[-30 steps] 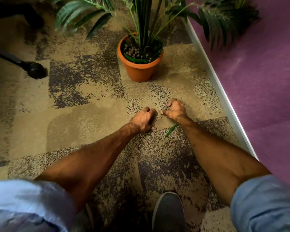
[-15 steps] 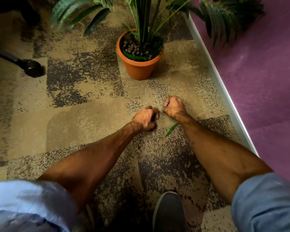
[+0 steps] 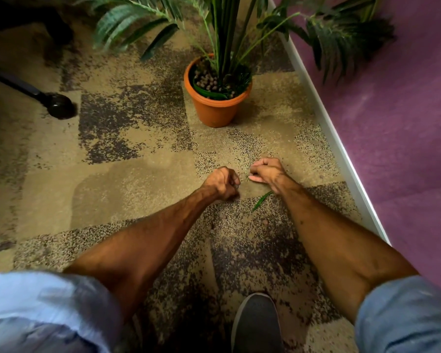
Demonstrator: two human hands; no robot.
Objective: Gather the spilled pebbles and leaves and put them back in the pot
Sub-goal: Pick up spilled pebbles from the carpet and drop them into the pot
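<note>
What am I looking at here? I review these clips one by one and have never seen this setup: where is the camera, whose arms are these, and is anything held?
There is no machine. The single picture comes from a wide-angle camera worn on a person's head, looking forward and down, so the arms are the wearer's own. The left hand is curled into a fist just above the patterned carpet; whatever it may hold is hidden. The right hand is bent with fingers curled beside it, its contents equally unclear. A green leaf lies on the carpet by the right wrist. Ahead stands an orange pot with a palm-like plant and brown pebbles inside. A grey shoe shows at the bottom.
</note>
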